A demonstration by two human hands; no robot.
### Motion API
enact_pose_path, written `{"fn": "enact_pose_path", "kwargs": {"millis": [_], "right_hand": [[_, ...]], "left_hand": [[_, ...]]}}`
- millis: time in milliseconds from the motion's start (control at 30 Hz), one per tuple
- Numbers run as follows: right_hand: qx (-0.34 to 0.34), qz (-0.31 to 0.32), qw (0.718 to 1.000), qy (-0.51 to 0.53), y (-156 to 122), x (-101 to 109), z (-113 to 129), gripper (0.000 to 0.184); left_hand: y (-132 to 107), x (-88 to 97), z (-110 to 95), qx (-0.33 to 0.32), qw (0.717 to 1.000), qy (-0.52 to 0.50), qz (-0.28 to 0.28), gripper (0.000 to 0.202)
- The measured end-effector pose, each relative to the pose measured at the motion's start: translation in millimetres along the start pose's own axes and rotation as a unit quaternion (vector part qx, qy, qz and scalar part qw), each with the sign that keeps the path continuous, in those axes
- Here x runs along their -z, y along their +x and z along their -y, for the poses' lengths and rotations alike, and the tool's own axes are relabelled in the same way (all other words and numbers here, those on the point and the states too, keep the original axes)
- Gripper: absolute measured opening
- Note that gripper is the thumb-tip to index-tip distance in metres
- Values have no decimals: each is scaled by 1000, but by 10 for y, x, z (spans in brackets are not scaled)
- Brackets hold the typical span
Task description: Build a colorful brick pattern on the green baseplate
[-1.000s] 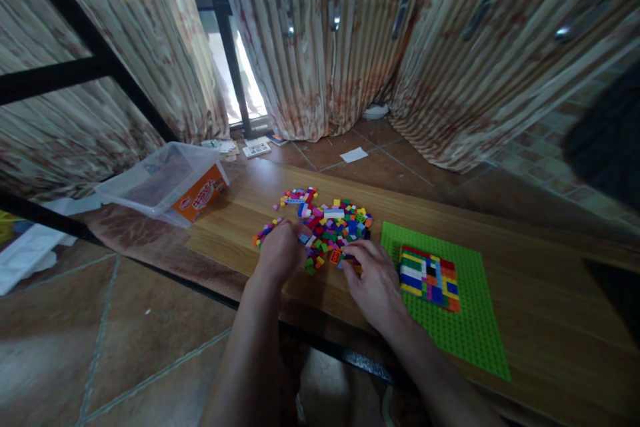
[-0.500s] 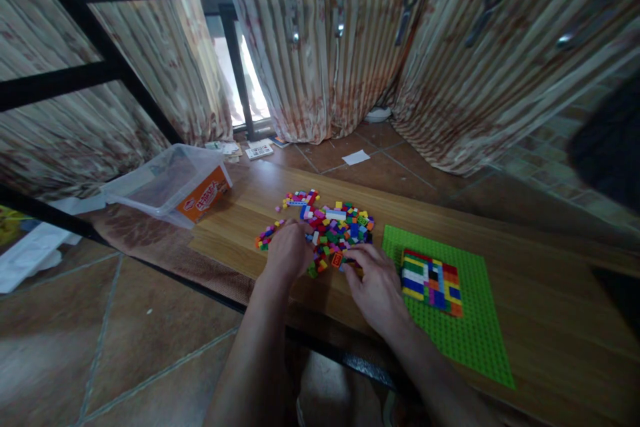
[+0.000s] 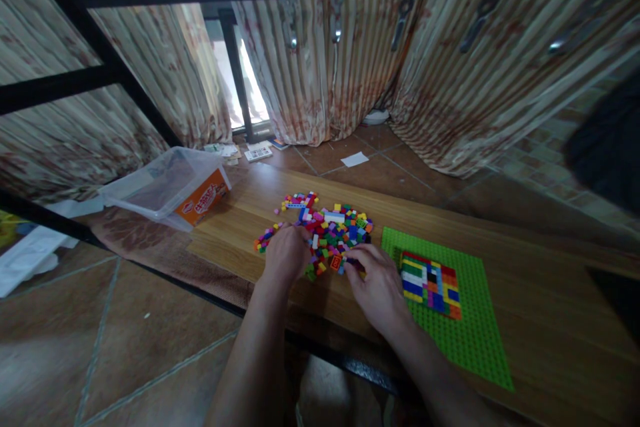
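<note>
A heap of small coloured toy bricks (image 3: 335, 230) lies spread over the wooden bench. My left hand (image 3: 287, 250) is at the heap's left side, its fingers curled down and mostly hidden behind the back of the hand; whatever they grip cannot be seen. At the heap's right edge is my right hand (image 3: 375, 280), thumb and fingers drawn together low over the bricks; anything between them is too small to name. An orange brick (image 3: 336, 261) lies just left of its fingertips. Right of this hand, a block of joined multicoloured bricks (image 3: 431, 285) sits on a green studded baseplate (image 3: 473, 333).
A clear plastic tub (image 3: 165, 180) with an orange label stands left, at the bench's (image 3: 240, 260) end. A black metal frame (image 3: 120, 80) crosses the view ahead, with striped curtains (image 3: 310, 80) behind. Papers (image 3: 257, 152) lie on the tiled floor.
The view has shifted very slightly. Both hands stay at the heap with only small finger movements; the brick block and baseplate look the same.
</note>
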State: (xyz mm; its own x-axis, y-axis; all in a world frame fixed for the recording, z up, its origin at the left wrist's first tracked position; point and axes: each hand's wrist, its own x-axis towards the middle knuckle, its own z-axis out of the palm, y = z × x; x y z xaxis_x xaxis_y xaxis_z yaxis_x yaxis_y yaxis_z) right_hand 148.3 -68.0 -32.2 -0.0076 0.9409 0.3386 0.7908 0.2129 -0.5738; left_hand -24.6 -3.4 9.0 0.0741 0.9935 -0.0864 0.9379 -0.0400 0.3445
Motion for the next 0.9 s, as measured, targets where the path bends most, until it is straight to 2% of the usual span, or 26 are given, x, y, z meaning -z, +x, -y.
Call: {"fn": "enact_pose_path", "kwargs": {"millis": [100, 200, 333, 433, 633, 900], "right_hand": [[1, -23, 1000, -4, 194, -6, -76, 18], [10, -23, 999, -36, 529, -61, -133, 22], [63, 42, 993, -85, 957, -199, -144, 21], [80, 93, 987, -107, 1129, -269, -141, 15], [70, 151, 977, -133, 1190, -213, -133, 15], [29, 186, 979, -81, 1120, -110, -108, 23]], "left_hand": [[8, 26, -23, 21, 1000, -13, 6, 28], [13, 48, -37, 22, 1000, -21, -1, 26], [20, 50, -25, 31, 999, -40, -16, 23], [21, 62, -23, 45, 998, -50, -20, 23], [5, 96, -41, 34, 996, -84, -22, 22], [6, 81, -16, 27, 993, -116, -21, 22]]}}
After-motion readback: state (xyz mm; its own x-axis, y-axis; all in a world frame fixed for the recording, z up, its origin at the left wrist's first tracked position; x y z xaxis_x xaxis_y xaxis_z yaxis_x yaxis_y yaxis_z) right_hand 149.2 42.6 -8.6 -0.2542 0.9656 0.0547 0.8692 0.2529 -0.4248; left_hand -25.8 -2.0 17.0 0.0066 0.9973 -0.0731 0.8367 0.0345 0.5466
